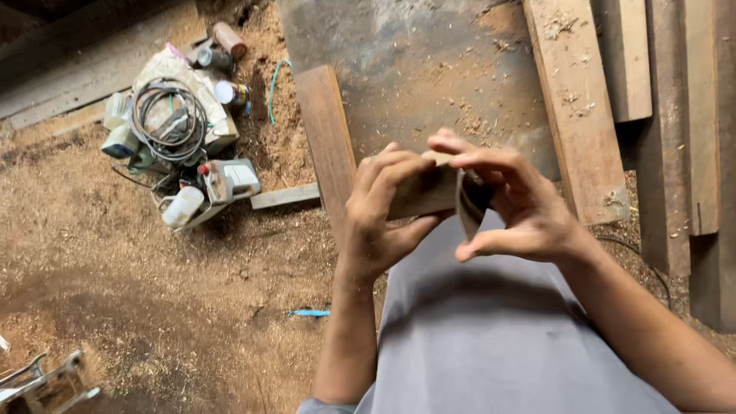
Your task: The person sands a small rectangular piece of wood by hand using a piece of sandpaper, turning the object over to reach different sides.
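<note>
Gripping: a small brown rectangular wooden block [418, 195] is clasped by the left hand [379, 218].
Right hand [510, 203]: closed on a folded brown sandpaper sheet [469, 205], pressed against the block's end.
Beyond the grip: a grey metal sheet [414, 69], flanked by brown wooden planks [579, 107].

The floor [153, 307] is brown dirt thick with sawdust, with long wooden planks [583, 115] lying at the upper right, a grey metal sheet [414, 69] beside them, and a heap of tools and bottles [176, 146] at the upper left.
</note>
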